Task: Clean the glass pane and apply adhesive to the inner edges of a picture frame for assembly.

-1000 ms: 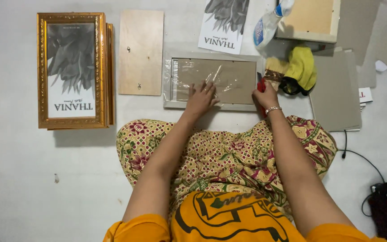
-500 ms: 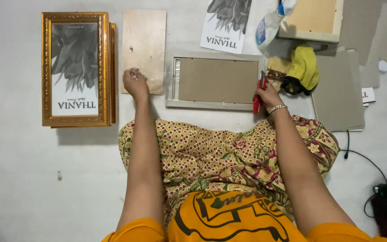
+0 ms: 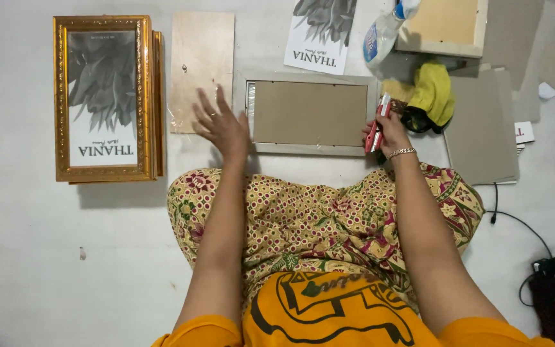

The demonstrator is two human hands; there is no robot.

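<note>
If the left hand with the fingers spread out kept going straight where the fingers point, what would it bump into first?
Probably the plain wooden board. The left hand points up and a little left, its fingertips already over the board's lower edge. How high it hovers is unclear. The face-down frame lies to its right, off that line.

Left hand open, fingers spread, palm down — right hand closed in grip, forearms extended.

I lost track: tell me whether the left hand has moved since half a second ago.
Yes. The left hand has shifted right, off the plywood board toward the grey frame.
</note>
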